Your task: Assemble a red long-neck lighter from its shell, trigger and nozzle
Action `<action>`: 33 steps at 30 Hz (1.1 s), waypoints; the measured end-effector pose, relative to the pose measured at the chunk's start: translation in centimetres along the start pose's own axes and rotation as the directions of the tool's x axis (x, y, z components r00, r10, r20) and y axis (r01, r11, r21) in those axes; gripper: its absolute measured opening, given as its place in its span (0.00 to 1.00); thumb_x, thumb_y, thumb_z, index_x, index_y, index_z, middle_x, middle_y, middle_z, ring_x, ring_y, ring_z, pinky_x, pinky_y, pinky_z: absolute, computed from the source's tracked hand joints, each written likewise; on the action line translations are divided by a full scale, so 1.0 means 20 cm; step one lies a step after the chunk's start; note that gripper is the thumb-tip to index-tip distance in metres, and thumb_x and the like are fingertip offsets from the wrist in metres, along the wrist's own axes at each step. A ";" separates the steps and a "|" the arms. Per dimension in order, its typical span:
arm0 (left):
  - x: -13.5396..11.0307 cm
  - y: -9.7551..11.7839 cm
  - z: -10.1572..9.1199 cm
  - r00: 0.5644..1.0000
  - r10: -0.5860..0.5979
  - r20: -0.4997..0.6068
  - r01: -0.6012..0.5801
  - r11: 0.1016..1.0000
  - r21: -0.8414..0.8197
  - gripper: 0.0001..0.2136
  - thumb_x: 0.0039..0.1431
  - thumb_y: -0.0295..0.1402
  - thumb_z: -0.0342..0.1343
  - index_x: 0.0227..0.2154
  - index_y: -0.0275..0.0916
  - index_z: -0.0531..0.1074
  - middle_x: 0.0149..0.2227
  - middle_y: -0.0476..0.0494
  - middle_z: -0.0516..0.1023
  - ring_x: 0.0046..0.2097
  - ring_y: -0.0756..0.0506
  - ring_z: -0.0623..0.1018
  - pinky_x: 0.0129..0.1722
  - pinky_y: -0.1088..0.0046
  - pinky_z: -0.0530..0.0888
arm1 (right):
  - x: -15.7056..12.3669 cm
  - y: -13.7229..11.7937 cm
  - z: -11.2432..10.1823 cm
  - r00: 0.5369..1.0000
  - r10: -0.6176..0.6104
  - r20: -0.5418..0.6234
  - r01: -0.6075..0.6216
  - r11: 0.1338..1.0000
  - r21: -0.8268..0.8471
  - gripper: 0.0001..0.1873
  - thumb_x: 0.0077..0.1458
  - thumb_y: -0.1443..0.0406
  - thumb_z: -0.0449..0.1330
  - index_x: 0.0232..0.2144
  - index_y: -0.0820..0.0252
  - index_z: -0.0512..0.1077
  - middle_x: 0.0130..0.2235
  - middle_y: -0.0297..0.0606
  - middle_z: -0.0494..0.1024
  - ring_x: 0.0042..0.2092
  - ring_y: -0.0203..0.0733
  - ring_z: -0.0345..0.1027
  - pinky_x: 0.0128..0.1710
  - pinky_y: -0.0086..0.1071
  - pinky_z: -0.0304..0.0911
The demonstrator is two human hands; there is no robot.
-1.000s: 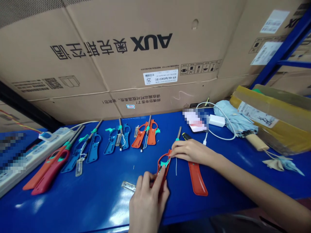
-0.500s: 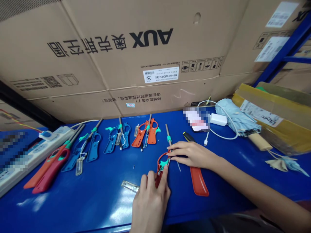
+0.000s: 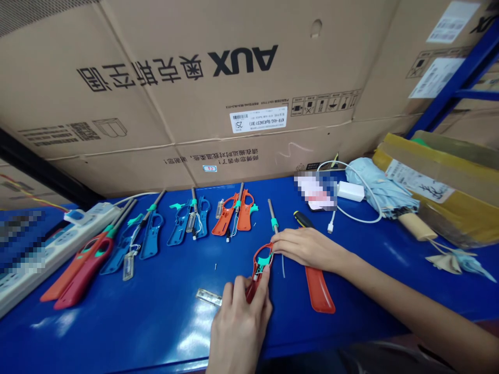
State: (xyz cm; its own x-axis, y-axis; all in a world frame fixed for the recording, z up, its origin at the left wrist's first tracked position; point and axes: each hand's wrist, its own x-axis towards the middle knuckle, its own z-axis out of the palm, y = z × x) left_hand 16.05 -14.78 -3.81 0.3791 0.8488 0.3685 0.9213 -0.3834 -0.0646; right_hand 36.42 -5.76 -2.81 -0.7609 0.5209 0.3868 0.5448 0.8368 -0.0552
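Note:
My left hand (image 3: 239, 317) pinches the handle end of an opened red lighter shell (image 3: 260, 262) lying on the blue table (image 3: 156, 311). My right hand (image 3: 307, 246) holds the front of that shell, fingers closed where its metal tube (image 3: 272, 214) with a green collar joins. The other red shell half (image 3: 318, 288) lies flat under my right wrist. A clear fuel cartridge (image 3: 208, 296) rests just left of my left hand. A thin white wire hangs from the lighter beside my right fingers.
Further back lie an opened orange lighter (image 3: 234, 213), two opened blue lighters (image 3: 187, 223), and whole red lighters (image 3: 83, 267) at the left. A power strip (image 3: 50, 249), a screwdriver (image 3: 302, 219), a charger (image 3: 351, 192), an umbrella (image 3: 384, 195) and big cardboard boxes (image 3: 218, 88) surround them.
The metal tube has swung from tilting right to tilting left. My right hand shifted slightly with it, and my left hand stayed on the handle end.

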 end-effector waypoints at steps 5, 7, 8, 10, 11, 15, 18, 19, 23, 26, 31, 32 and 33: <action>0.00 0.00 0.00 1.000 0.009 -0.014 -0.008 1.000 0.025 0.22 0.57 0.31 0.54 0.55 0.53 0.63 0.31 0.47 0.68 0.32 0.47 0.71 0.24 0.77 0.71 | 0.01 -0.01 -0.02 1.000 0.003 -0.024 -0.002 0.998 0.055 0.12 0.61 0.68 0.49 0.39 0.61 0.73 0.40 0.38 0.78 0.42 0.40 0.71 0.41 0.33 0.68; 0.00 0.00 0.00 1.000 0.013 -0.009 -0.013 0.999 0.031 0.22 0.57 0.30 0.53 0.55 0.53 0.63 0.31 0.47 0.68 0.32 0.48 0.71 0.25 0.77 0.71 | 0.01 -0.01 -0.02 0.999 0.043 -0.018 -0.040 0.986 0.161 0.11 0.60 0.68 0.51 0.38 0.60 0.73 0.39 0.37 0.78 0.43 0.40 0.71 0.43 0.32 0.67; 0.00 0.00 -0.01 1.000 0.015 -0.004 -0.015 0.999 0.030 0.22 0.57 0.30 0.53 0.55 0.53 0.63 0.31 0.47 0.68 0.32 0.48 0.71 0.25 0.77 0.71 | 0.01 -0.02 -0.02 0.998 0.063 -0.007 -0.060 0.973 0.221 0.10 0.60 0.68 0.51 0.38 0.59 0.73 0.39 0.37 0.78 0.43 0.39 0.70 0.44 0.32 0.66; -0.01 0.00 -0.01 1.000 0.015 0.003 -0.016 1.000 0.025 0.22 0.57 0.30 0.53 0.54 0.54 0.63 0.31 0.48 0.67 0.32 0.48 0.71 0.25 0.77 0.71 | 0.01 -0.03 -0.03 0.995 0.097 0.021 -0.099 0.942 0.320 0.09 0.59 0.68 0.53 0.37 0.58 0.74 0.39 0.37 0.78 0.44 0.38 0.70 0.46 0.31 0.65; -0.01 0.00 -0.01 1.000 0.013 0.002 -0.013 1.000 0.023 0.22 0.57 0.30 0.53 0.54 0.54 0.63 0.31 0.48 0.67 0.33 0.48 0.71 0.25 0.77 0.71 | 0.01 -0.03 -0.03 0.993 0.111 0.035 -0.116 0.930 0.349 0.09 0.58 0.68 0.53 0.37 0.58 0.74 0.39 0.37 0.78 0.44 0.38 0.70 0.46 0.31 0.65; -0.01 0.01 -0.01 1.000 -0.008 -0.013 0.008 0.999 0.034 0.21 0.57 0.31 0.53 0.54 0.53 0.64 0.31 0.48 0.67 0.33 0.48 0.70 0.25 0.77 0.71 | 0.01 -0.02 -0.03 0.989 0.132 0.071 -0.149 0.920 0.363 0.09 0.59 0.67 0.52 0.37 0.58 0.73 0.39 0.37 0.78 0.44 0.38 0.70 0.46 0.32 0.65; 0.00 0.01 -0.01 1.000 -0.007 -0.021 0.008 0.999 0.038 0.21 0.58 0.31 0.53 0.54 0.53 0.64 0.30 0.48 0.67 0.32 0.48 0.70 0.25 0.78 0.71 | 0.02 -0.01 -0.04 0.990 0.102 0.099 -0.128 0.946 0.299 0.10 0.60 0.67 0.51 0.38 0.59 0.72 0.40 0.38 0.77 0.45 0.40 0.69 0.47 0.34 0.64; 0.00 0.01 -0.01 1.000 -0.007 -0.020 0.008 0.999 0.035 0.21 0.58 0.31 0.53 0.54 0.53 0.64 0.30 0.48 0.67 0.32 0.48 0.70 0.25 0.78 0.70 | 0.02 -0.01 -0.04 0.988 0.096 0.119 -0.126 0.955 0.270 0.10 0.60 0.67 0.51 0.39 0.60 0.72 0.40 0.39 0.77 0.45 0.40 0.69 0.46 0.34 0.64; 0.00 0.01 -0.01 1.000 -0.019 -0.008 0.019 1.000 0.024 0.20 0.58 0.31 0.52 0.53 0.53 0.64 0.31 0.48 0.67 0.33 0.48 0.71 0.25 0.78 0.70 | 0.05 0.00 -0.07 0.977 0.088 0.196 -0.128 0.971 0.204 0.09 0.59 0.67 0.52 0.38 0.61 0.71 0.39 0.40 0.76 0.44 0.41 0.68 0.44 0.34 0.65; 0.00 0.00 -0.01 0.999 -0.030 -0.014 0.030 1.000 0.000 0.21 0.58 0.32 0.53 0.54 0.54 0.64 0.31 0.48 0.67 0.33 0.48 0.71 0.25 0.79 0.70 | 0.08 0.01 -0.09 0.974 0.032 0.225 -0.074 0.980 0.183 0.09 0.59 0.67 0.52 0.38 0.61 0.72 0.38 0.40 0.75 0.44 0.42 0.67 0.44 0.34 0.65; 0.00 0.00 0.00 0.999 -0.033 -0.015 0.032 0.999 -0.042 0.22 0.58 0.31 0.53 0.55 0.55 0.62 0.31 0.48 0.68 0.33 0.48 0.71 0.26 0.78 0.70 | 0.11 0.03 -0.10 0.958 -0.078 0.275 0.064 0.996 0.060 0.10 0.60 0.67 0.50 0.35 0.63 0.71 0.34 0.40 0.75 0.39 0.41 0.67 0.38 0.32 0.65; 0.00 0.00 0.00 0.999 -0.034 -0.015 0.033 0.998 -0.048 0.22 0.58 0.31 0.53 0.55 0.55 0.62 0.31 0.48 0.68 0.33 0.48 0.71 0.26 0.78 0.70 | 0.11 0.03 -0.10 0.953 -0.112 0.281 0.111 0.994 0.019 0.10 0.60 0.67 0.50 0.34 0.63 0.71 0.34 0.40 0.75 0.38 0.41 0.67 0.37 0.32 0.65; 0.00 0.00 0.00 0.999 -0.034 -0.015 0.033 0.998 -0.054 0.22 0.58 0.31 0.53 0.55 0.55 0.62 0.31 0.48 0.68 0.33 0.48 0.71 0.26 0.78 0.70 | 0.11 0.03 -0.10 0.947 -0.146 0.285 0.158 0.987 -0.019 0.11 0.61 0.68 0.49 0.34 0.63 0.71 0.33 0.40 0.75 0.37 0.41 0.66 0.35 0.31 0.64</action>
State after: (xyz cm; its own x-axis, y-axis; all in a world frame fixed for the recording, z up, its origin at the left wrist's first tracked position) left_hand 16.01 -14.83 -3.87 0.3464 0.8559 0.3840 0.9273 -0.3743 -0.0023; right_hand 35.74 -4.46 -0.06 -0.9010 0.4190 0.1122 0.4240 0.9053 0.0239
